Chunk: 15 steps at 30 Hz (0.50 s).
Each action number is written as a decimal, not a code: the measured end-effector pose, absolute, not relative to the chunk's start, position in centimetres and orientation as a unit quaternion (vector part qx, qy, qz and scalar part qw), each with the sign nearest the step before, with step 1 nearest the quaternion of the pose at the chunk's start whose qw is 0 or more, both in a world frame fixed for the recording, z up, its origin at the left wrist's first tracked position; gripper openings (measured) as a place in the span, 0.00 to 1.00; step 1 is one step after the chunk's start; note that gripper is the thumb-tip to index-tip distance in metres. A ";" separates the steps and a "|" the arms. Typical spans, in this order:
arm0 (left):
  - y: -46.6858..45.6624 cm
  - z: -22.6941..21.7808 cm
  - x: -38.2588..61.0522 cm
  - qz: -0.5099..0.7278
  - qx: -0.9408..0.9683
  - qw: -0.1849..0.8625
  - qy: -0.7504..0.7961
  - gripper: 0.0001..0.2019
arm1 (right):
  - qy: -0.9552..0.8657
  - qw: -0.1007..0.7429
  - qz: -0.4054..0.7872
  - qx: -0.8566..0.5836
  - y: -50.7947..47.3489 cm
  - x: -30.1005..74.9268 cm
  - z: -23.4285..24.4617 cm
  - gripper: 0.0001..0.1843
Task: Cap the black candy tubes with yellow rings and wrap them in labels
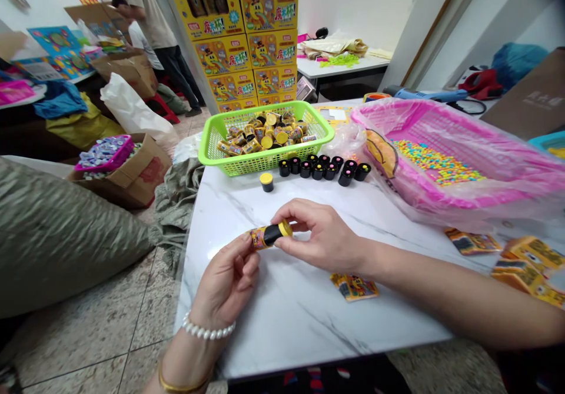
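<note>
Above the marble-patterned table, a small black cup with a yellow lid (273,234) is pinched between the thumb and fingers of my right hand (329,235). A yellow printed sleeve (258,239) meets the cup's other end, and my left hand (230,273) grips it with thumb and forefinger. How far the sleeve goes over the cup I cannot tell. Another yellow-lidded black cup (266,182) stands alone behind my hands. Several open black cups (329,172) with coloured candies in them are grouped to its right. Below my right wrist lie flat printed sleeves (354,287).
A green basket (229,166) holds many sleeved cups. To the right, a pink basket (494,197) lined with clear plastic holds colourful candies (435,162). More printed sleeves (532,264) lie at the right. Yellow boxes (269,47) are stacked behind; a person (154,23) stands at back left.
</note>
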<state>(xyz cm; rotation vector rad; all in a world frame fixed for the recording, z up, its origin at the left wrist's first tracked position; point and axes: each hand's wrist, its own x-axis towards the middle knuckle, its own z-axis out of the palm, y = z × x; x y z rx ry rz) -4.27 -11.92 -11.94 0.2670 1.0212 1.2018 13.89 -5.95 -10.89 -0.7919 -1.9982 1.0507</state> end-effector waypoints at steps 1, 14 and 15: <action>-12.0 -11.9 -4.2 0.536 0.143 0.687 0.469 0.06 | -0.767 0.366 0.423 -0.314 -6.0 13.8 -11.0 0.11; -12.6 -12.3 -4.3 0.609 0.260 0.531 0.530 0.20 | -0.738 0.443 0.445 -0.247 -4.9 14.1 -12.2 0.14; -12.7 -12.3 -4.4 0.602 0.292 0.533 0.518 0.21 | -0.743 0.439 0.451 -0.228 -4.9 14.1 -12.1 0.15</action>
